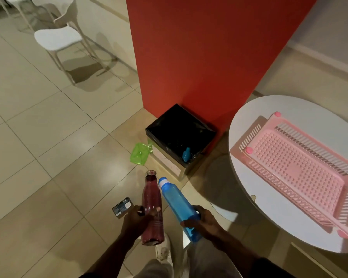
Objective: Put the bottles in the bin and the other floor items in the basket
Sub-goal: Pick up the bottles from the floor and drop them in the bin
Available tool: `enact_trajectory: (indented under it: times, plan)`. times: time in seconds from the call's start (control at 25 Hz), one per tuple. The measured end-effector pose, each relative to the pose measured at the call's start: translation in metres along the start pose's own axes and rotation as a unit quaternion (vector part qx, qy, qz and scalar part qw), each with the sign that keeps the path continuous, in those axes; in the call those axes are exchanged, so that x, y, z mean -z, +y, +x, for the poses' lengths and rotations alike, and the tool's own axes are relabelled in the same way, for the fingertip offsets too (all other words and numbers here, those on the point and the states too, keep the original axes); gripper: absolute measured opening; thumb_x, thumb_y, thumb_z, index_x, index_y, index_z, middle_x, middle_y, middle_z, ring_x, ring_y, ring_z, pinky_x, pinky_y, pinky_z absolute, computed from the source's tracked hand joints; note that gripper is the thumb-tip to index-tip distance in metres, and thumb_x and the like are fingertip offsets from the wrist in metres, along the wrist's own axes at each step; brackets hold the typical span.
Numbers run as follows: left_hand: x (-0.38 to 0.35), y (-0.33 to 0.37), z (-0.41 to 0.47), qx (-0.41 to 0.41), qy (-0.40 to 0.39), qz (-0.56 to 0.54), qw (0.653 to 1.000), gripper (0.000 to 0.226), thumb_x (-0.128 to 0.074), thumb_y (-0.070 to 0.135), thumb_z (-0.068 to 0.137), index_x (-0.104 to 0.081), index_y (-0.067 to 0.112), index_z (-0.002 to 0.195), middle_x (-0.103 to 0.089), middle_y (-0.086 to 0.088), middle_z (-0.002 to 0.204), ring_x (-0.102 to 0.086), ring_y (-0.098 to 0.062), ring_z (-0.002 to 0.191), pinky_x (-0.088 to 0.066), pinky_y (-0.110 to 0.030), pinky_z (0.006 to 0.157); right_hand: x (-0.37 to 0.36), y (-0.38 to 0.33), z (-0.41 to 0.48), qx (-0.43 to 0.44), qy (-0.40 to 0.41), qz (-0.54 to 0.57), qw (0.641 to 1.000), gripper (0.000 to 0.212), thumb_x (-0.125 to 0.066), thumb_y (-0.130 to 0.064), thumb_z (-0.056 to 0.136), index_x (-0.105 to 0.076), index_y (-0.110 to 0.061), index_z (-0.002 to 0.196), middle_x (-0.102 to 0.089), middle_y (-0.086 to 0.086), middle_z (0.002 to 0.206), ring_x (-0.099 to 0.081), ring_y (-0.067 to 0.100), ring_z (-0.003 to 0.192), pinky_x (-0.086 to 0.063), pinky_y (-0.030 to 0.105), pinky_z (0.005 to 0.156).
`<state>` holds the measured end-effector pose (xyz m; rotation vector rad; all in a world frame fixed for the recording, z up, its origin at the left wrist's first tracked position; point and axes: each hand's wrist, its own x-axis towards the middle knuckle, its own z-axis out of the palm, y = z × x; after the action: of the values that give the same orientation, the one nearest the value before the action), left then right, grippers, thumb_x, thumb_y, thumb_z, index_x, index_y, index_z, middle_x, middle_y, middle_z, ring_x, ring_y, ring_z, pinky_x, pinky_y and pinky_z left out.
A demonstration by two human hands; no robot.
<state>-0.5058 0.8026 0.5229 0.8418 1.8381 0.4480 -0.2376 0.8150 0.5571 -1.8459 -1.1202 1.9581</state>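
- Head view: the left hand [138, 219] is wrapped round the maroon bottle [151, 205], and the right hand [203, 220] clasps the blue bottle [178, 199] near its base.
- The bin [167, 163] stands just beyond them.
- Carry both over its opening, then release them one at a time, clear of the rim.
- The green dish [139, 153] and small box [122, 207] lie on the floor; the basket [293, 167] is to the right.

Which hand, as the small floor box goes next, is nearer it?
Left. The left hand, gripping the maroon bottle, is beside the box; the right hand, gripping the blue bottle, farther right.
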Motion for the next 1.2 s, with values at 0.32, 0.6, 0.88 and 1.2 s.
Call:
enact_trajectory:
  times: [0.32, 0.6, 0.88, 1.2]
  plan:
    - [-0.005, 0.059, 0.077, 0.042, -0.014, 0.029, 0.999, 0.074, -0.086, 0.063, 0.073, -0.066, 0.015, 0.125, -0.073, 0.001, 0.101, -0.074, -0.016, 0.084, -0.064, -0.036, 0.072, 0.030, -0.053, 0.065, -0.031, 0.054, 0.068, 0.996, 0.074, -0.092, -0.035, 0.073, -0.054, -0.016, 0.134, -0.069, 0.009, 0.120, -0.073, 0.027, 0.104, -0.062, 0.047, 0.091]
    - [-0.033, 0.145, 0.162, 0.080, -0.015, 0.035, 0.996, 0.068, -0.085, 0.061, 0.076, -0.067, 0.015, 0.123, -0.075, -0.006, 0.106, -0.075, -0.021, 0.085, -0.065, -0.040, 0.077, 0.077, -0.107, 0.168, -0.017, 0.134, 0.049, 0.990, 0.064, -0.084, -0.039, 0.082, -0.058, -0.006, 0.131, -0.069, 0.013, 0.119, -0.074, 0.022, 0.094, -0.061, 0.027, 0.070]
    - [-0.062, 0.225, 0.273, 0.102, -0.032, 0.094, 0.990, 0.067, -0.079, 0.066, 0.079, -0.069, 0.009, 0.111, -0.076, -0.008, 0.093, -0.076, -0.022, 0.080, -0.065, -0.040, 0.079, 0.123, -0.161, 0.273, -0.020, 0.169, -0.015, 0.985, 0.108, -0.064, -0.090, 0.062, -0.051, -0.010, 0.133, -0.065, 0.005, 0.123, -0.063, 0.020, 0.102, -0.053, 0.026, 0.082]
    - [-0.094, 0.257, 0.415, 0.088, -0.021, 0.182, 0.979, 0.082, -0.079, 0.075, 0.072, -0.064, 0.008, 0.116, -0.073, -0.012, 0.099, -0.073, -0.027, 0.083, -0.063, -0.037, 0.071, 0.164, -0.180, 0.398, -0.109, 0.193, -0.121, 0.967, 0.056, -0.073, -0.040, 0.092, -0.057, -0.003, 0.131, -0.069, 0.019, 0.124, -0.068, 0.034, 0.104, -0.050, 0.031, 0.073]
